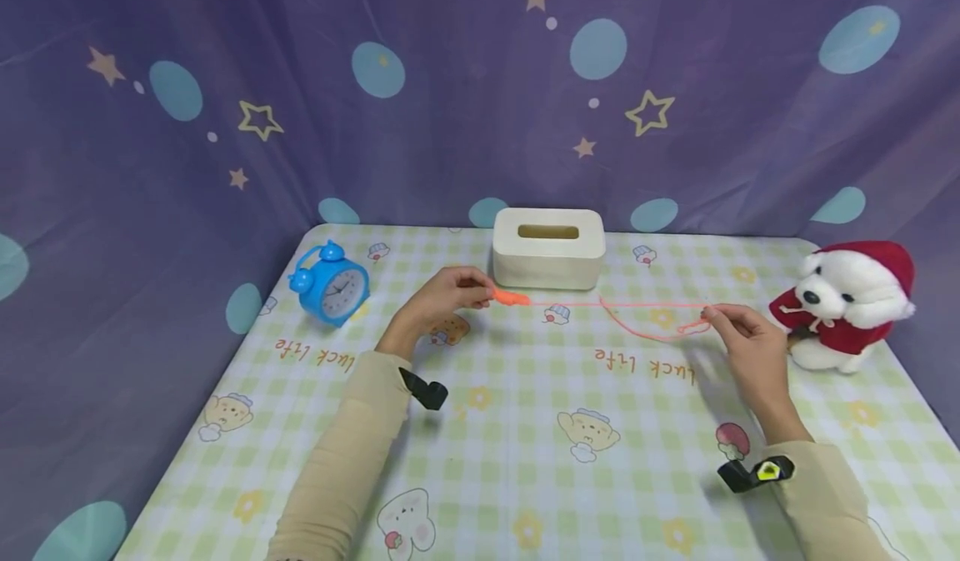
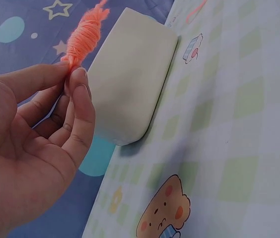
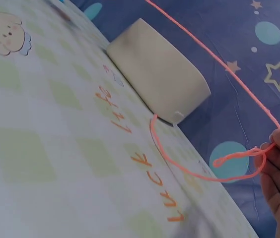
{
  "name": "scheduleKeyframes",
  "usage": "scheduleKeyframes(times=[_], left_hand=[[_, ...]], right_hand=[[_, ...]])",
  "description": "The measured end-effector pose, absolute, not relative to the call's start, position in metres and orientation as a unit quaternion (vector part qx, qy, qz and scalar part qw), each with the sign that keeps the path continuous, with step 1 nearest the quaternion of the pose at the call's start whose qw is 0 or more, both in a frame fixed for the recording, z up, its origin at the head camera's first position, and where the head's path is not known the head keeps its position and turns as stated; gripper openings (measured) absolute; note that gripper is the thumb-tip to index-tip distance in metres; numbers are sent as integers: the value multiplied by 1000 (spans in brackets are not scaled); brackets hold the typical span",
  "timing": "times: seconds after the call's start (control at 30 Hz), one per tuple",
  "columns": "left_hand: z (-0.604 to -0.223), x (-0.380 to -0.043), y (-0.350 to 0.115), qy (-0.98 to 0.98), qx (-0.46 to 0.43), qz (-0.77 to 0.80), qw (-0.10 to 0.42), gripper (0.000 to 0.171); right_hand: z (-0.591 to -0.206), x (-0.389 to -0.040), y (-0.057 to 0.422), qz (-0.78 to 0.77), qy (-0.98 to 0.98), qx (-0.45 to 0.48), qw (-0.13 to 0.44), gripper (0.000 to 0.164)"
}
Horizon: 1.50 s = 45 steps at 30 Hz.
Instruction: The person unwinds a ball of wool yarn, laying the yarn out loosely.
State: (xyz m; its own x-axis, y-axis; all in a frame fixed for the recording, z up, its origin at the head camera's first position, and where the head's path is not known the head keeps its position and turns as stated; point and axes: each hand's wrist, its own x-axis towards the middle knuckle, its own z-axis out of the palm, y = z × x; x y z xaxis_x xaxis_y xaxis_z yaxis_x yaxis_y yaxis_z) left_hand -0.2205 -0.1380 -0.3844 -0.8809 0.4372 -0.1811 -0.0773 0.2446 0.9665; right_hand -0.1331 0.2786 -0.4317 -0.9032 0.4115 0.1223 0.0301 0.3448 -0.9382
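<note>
clock (image 1: 334, 288) sits left of yarn (image 1: 512, 298), bear (image 1: 846, 307) right.

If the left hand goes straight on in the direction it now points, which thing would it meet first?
Beyond the orange yarn bundle it pinches, the left hand would probably meet the cream box first. Depth is unclear, so it might pass along the front of it instead.

The checked tablecloth (image 1: 495, 461) is evenly lit; soft shadows are cast beside the left sleeve (image 1: 345, 453); wrist views are dimmer.
</note>
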Motion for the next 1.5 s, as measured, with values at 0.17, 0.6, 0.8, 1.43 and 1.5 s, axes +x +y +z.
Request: scheduleKeyframes(times=[0.17,0.6,0.8,1.43,1.5], left_hand=[[-383,-221,-139,757,118,607,212,15],[-381,-219,-141,759,103,607,214,15],[-382,-220,-143,759,112,606,210,17],[-381,-220,-138,757,134,606,205,15],[-380,-219,-136,755,138,607,204,15]], right_hand=[[-434,-129,287,540,-807,-154,181,33],[-439,-116,302,551,-775,-244,191,27],[-439,-112,306,538,-774,-272,195,21],[-450,-105,305,428,-876,-186,123,40],[-451,-106,303,421,-881,-176,123,37]])
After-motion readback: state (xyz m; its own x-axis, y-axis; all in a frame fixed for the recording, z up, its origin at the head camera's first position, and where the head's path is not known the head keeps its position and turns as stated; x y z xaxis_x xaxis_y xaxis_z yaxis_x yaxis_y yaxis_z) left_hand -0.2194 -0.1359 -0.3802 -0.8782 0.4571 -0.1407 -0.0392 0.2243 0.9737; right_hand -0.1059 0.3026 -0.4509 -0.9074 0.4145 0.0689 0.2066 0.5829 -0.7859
